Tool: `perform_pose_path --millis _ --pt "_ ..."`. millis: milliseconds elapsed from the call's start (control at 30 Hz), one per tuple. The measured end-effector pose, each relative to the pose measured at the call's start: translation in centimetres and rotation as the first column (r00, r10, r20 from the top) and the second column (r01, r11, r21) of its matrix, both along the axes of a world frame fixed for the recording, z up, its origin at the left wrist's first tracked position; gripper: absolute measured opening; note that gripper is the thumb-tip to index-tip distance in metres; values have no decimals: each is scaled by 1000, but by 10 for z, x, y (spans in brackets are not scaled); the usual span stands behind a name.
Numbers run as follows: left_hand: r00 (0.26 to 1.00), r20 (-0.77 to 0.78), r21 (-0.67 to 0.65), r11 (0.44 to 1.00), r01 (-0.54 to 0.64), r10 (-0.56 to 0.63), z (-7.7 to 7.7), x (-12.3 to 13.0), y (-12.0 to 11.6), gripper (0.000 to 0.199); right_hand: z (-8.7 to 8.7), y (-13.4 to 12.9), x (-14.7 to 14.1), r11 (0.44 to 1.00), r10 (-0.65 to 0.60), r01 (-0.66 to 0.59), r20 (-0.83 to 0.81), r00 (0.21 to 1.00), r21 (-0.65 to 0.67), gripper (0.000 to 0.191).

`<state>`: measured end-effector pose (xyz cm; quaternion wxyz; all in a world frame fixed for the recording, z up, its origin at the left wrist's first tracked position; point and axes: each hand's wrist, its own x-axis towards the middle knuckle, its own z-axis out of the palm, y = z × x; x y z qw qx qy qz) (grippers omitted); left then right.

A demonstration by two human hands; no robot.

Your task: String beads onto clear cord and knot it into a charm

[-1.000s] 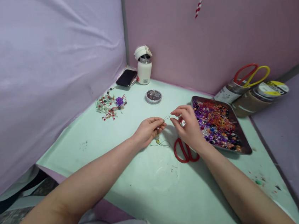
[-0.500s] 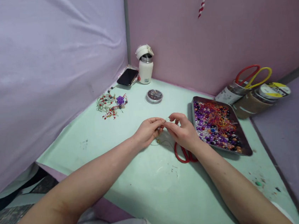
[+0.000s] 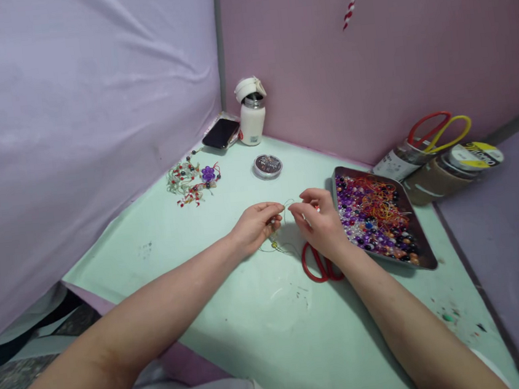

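My left hand (image 3: 258, 224) is closed in a pinch around a thin cord (image 3: 285, 215), its fingertips just above the middle of the table. Small pale and yellow beads (image 3: 274, 244) hang on the cord below those fingers, and a loose strand trails to the right. Facing it, my right hand (image 3: 320, 222) has its thumb and forefinger apart beside a small loop of the cord. Whether the cord touches the thumb is too fine to tell. Red-handled scissors (image 3: 314, 269) lie under my right wrist, their blades hidden by the hand.
On the right, a metal tray (image 3: 424, 242) holds many beads and orange-red threads. Behind it lean two jars (image 3: 438, 175), one with scissors. A round spool (image 3: 268, 166), white bottle (image 3: 252, 121), phone (image 3: 221, 133) and pile of beaded strings (image 3: 188, 180) sit further back.
My right hand has drawn slightly away from my left, and its thumb and forefinger show a gap. A small loop of cord now stands between the hands.
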<state>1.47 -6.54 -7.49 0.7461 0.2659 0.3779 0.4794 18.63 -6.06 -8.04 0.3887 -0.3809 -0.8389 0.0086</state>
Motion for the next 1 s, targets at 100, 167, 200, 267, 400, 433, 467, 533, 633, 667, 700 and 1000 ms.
perform_pose_path --millis 100,167,200,267,400,433,467,533,633,667,700,1000 --pt "999 5 14 999 37 -37 0 0 -1 17 -5 0 3 999 37 -35 116 993 -20 25" --pt "999 -4 22 999 44 -44 -1 0 -1 18 -5 -2 2 998 61 -58 121 991 -29 22" --pt "999 -10 24 999 43 -42 -1 0 -2 19 -5 -3 0 998 66 -64 100 993 -26 19" --pt "999 -24 29 999 36 -35 -1 1 -3 21 -3 -5 -4 999 48 -47 23 999 -25 15" --pt "998 -62 80 997 -21 26 0 1 -4 23 6 -10 -13 991 -43 17 -196 980 -133 10" --pt "996 -79 99 994 -43 51 0 2 -4 23 8 -11 -16 982 -67 20 -243 968 -189 10" --pt "993 -97 119 991 -62 74 0 2 -4 23 11 -12 -18 968 -95 21 -288 953 -249 10" --pt "985 -132 161 983 -91 113 0 3 -4 23 15 -15 -21 926 -166 17 -365 916 -378 10" --pt "974 -167 200 973 -116 150 -3 4 -3 23 18 -17 -24 826 -267 -34 -444 855 -562 12" --pt "972 -177 206 971 -119 157 -3 4 -3 23 18 -17 -25 793 -289 -62 -464 838 -606 13" --pt "969 -187 210 970 -121 161 -4 4 -3 22 18 -17 -26 765 -307 -87 -480 822 -638 14" --pt "945 -273 272 957 -106 182 -7 4 -2 19 13 -12 -24 585 -430 -207 -516 740 -784 23"
